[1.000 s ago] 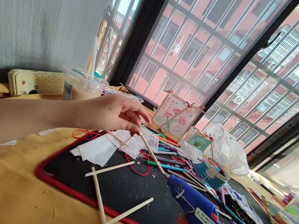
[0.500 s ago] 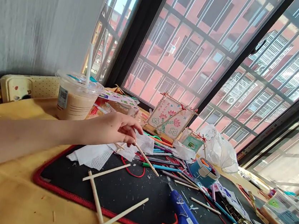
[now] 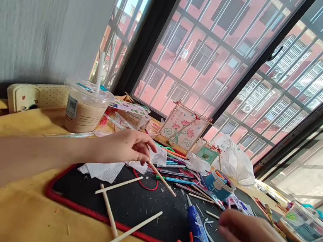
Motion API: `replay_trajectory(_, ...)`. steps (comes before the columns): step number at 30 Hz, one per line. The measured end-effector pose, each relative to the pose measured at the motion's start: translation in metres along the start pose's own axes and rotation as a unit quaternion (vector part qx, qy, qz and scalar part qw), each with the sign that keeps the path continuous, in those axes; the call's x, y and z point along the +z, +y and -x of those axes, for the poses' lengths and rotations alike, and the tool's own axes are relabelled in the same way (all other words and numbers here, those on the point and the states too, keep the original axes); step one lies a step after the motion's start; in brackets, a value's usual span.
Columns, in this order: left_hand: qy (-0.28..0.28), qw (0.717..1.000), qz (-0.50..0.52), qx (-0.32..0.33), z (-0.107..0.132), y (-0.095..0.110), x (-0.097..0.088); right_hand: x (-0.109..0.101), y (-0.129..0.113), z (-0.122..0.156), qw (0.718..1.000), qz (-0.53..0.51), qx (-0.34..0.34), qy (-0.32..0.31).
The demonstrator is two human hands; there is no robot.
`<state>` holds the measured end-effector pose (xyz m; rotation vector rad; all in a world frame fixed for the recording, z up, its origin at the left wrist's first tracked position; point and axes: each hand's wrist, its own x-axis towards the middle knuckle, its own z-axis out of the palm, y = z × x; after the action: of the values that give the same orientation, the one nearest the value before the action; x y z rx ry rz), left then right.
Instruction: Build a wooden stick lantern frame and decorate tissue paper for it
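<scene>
A thin wooden stick (image 3: 162, 178) slants down to the right from the pinched fingers of my left hand (image 3: 135, 147); its lower end is above the black mat. Three other sticks are joined in a three-sided shape: one long stick (image 3: 111, 218), an upper crosspiece (image 3: 119, 185) and a lower crosspiece (image 3: 136, 229). The blue hot glue gun (image 3: 197, 234) with an orange trigger lies on the mat, nozzle pointing away. To its right is my right hand (image 3: 249, 236), somewhat blurred, fingers loosely bent and apart from the gun, with nothing visible in them.
The red-edged black mat (image 3: 83, 193) lies on a yellow cloth (image 3: 24, 198). A drink cup with a straw (image 3: 85, 110) stands at left. Several pens (image 3: 183, 181), tissues (image 3: 101, 170), a blue round holder (image 3: 219, 188) and a framed drawing (image 3: 184, 127) are behind. A clear box (image 3: 304, 226) is at right.
My right hand has let go of the glue gun and moved up and right of it. The gun now lies more upright in view. My left hand still holds the stick, almost in place.
</scene>
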<state>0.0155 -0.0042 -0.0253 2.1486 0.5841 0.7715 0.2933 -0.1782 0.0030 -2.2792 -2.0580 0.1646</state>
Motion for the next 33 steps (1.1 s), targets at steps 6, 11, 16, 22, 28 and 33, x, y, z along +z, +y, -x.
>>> replay_trajectory(6, -0.027, 1.000, 0.004, 0.006, 0.003, 0.008, 0.000, -0.033, -0.074, -0.052, 0.983, -0.046, -0.179, 0.017)
replay_trajectory(11, -0.054, 0.998, 0.032, 0.007, 0.005, 0.013, 0.000, -0.032, -0.098, -0.078, 0.969, -0.096, -0.214, -0.073)
replay_trajectory(16, -0.053, 0.997, 0.060, 0.019, 0.005, 0.016, 0.002, -0.026, -0.097, -0.086, 0.964, -0.114, -0.205, -0.124)
replay_trajectory(22, -0.042, 0.999, 0.025, 0.010, 0.007, 0.019, 0.005, -0.020, -0.099, -0.090, 0.964, -0.129, -0.200, -0.121)
replay_trajectory(28, 0.024, 0.999, -0.024, -0.015, 0.002, 0.006, 0.005, -0.016, -0.098, -0.100, 0.963, -0.130, -0.192, -0.139)
replay_trajectory(33, 0.158, 0.969, -0.191, -0.004, 0.005, 0.016, 0.007, -0.019, -0.092, -0.108, 0.962, -0.124, -0.183, -0.163)
